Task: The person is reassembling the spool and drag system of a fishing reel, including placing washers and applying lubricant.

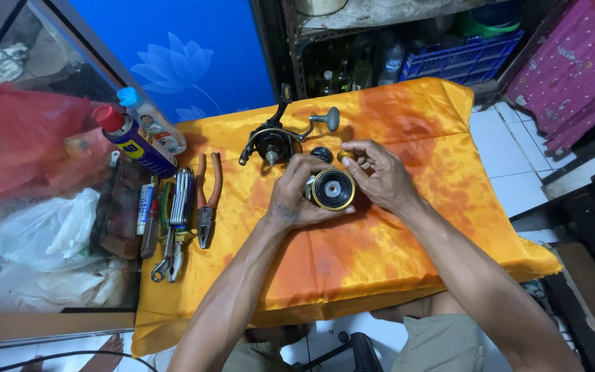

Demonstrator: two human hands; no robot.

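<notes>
My left hand (290, 196) grips a round black spool with a gold rim (332, 188), its open face turned up towards me. My right hand (379, 172) rests against the spool's right side and pinches a small gold part (345, 157) between thumb and fingertips. Just beyond my hands lies the black fishing reel body (275, 142) with its grey crank handle (326, 119), on an orange cloth (394, 241). A small dark round cap (322, 153) sits beside the reel.
At the cloth's left edge lie orange-handled pliers (207, 200), a folding hex-key set (180, 200) and a small spanner (168, 262). A blue spray can with a red cap (134, 141) and a clear bottle (153, 120) lean further left. Plastic bags fill the left side.
</notes>
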